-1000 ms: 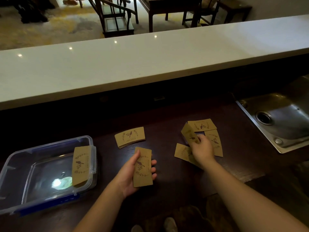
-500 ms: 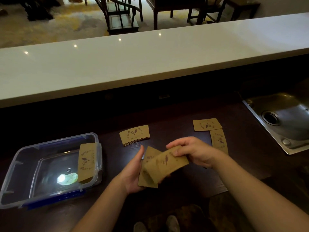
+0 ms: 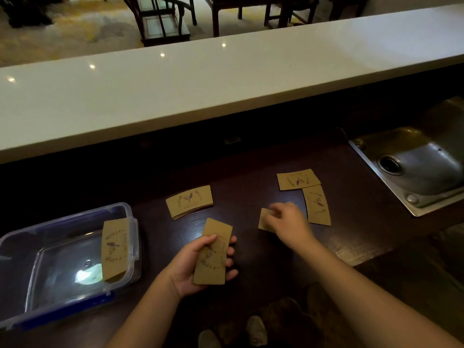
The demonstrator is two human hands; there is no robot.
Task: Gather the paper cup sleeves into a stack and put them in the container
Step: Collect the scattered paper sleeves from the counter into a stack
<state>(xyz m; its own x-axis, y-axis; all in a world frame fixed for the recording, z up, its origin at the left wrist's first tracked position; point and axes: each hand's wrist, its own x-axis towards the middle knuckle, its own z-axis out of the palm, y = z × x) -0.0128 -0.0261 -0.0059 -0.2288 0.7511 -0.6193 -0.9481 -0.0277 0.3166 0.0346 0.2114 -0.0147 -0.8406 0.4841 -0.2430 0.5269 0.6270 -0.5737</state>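
- Our left hand (image 3: 200, 264) is clamped on the growing stack (image 3: 213, 252), at six o'clock on the bench (image 3: 251, 187).
- Our right hand (image 3: 286, 222) pinches a loose sleeve (image 3: 263, 218) at three o'clock; we should square its edges onto the stack.
- The container (image 3: 62, 262) waits at nine o'clock.

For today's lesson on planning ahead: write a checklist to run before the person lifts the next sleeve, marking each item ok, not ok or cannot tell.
1. Left hand holds the gathered sleeves securely: ok.
2. Right hand has reached the next sleeve: ok.
3. Right fingers actually pinch it: cannot tell, blurred.
4. Container is open: ok.
5. All sleeves gathered: not ok; a small pile and two sleeves near the sink remain.
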